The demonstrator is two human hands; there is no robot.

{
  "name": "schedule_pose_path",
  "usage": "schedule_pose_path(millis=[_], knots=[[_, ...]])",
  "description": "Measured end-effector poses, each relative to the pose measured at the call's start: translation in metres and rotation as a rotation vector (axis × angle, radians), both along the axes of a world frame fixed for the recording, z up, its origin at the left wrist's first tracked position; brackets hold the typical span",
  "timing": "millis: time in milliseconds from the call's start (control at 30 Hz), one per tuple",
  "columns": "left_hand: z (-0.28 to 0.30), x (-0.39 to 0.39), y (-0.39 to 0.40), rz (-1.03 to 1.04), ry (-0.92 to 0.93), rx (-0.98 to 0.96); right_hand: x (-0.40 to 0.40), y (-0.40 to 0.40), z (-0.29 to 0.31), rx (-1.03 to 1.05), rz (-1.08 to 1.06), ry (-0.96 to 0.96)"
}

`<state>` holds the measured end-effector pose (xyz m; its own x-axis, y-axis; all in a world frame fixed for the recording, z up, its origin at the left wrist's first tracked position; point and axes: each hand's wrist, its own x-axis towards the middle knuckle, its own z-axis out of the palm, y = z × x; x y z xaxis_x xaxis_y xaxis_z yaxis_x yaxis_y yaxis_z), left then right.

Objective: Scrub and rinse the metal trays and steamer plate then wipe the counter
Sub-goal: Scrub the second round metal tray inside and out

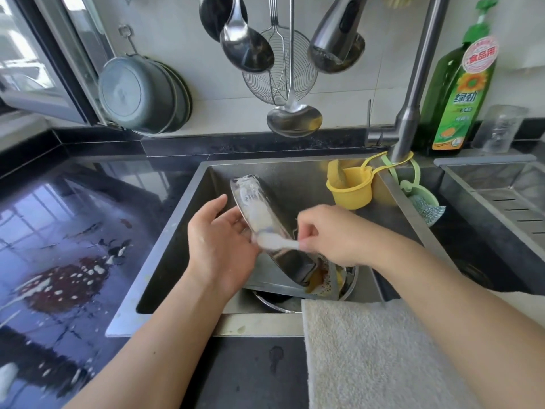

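A rectangular metal tray [259,208] stands tilted on edge over the sink [295,169], smeared with white foam. My left hand [218,240] holds its left edge from behind, thumb up. My right hand [333,231] grips a white, foamy scrubber [274,242] pressed against the tray's lower face. Under the tray lie another metal tray [274,287] and a round perforated steamer plate [345,283] with yellowish water. The black counter [67,231] to the left is wet, with a reddish foamy spill [67,283].
A beige towel [374,355] hangs over the sink's front edge. A yellow cup holder [354,187] and a green holder with a scouring pad [424,208] hang by the faucet [410,113]. Green dish soap bottle [463,93], hanging ladles and skimmer [277,69], pots [141,95] at the back.
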<state>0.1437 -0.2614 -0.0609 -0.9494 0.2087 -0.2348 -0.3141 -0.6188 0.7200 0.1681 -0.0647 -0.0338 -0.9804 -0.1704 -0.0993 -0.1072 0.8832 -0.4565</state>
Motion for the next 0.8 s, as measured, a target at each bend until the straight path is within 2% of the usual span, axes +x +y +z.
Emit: schedule_pose_path(millis=[67,100,233,300,500,667,800], knots=[[0.000,-0.003,-0.002,0.010,0.001,-0.035,0.005,0.005,-0.001,0.135,0.034,-0.097],[0.000,-0.003,0.000,-0.002,0.012,-0.095,0.006,0.004,-0.002,0.134,0.038,-0.104],[-0.001,0.001,0.010,-0.047,0.105,-0.352,0.001,-0.002,0.004,-0.168,-0.028,0.029],[-0.002,0.001,0.012,-0.044,0.154,-0.409,0.000,-0.003,0.008,-0.209,-0.081,0.135],[-0.006,0.006,0.014,-0.152,0.382,-0.600,0.016,-0.026,0.002,-0.015,-0.017,0.256],[-0.010,0.013,0.019,-0.273,0.533,-0.800,-0.005,-0.002,0.017,0.030,-0.280,0.307],[-0.007,0.020,0.024,-0.396,0.635,-0.885,-0.013,0.028,0.030,0.016,-0.421,0.168]])
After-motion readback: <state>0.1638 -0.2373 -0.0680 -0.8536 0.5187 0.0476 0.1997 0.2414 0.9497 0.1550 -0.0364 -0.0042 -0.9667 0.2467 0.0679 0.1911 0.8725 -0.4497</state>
